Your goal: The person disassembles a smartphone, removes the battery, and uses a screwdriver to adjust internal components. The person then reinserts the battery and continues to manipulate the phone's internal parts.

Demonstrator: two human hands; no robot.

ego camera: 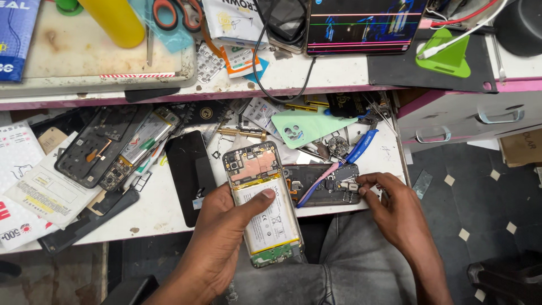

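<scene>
A crowded white tabletop (169, 209) carries many phone parts. The left hand (226, 237) holds an opened phone (262, 203) over the lap, thumb on its battery. Right of the phone, the right hand (389, 197) pinches a small part (353, 187) on a dark frame (322, 186); I think it could slip and get lost in the clutter.

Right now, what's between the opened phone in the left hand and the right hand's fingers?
Head view: a dark phone frame lies flat on the white bench between the opened phone and the right hand, with a pink-handled tool across it.
</scene>
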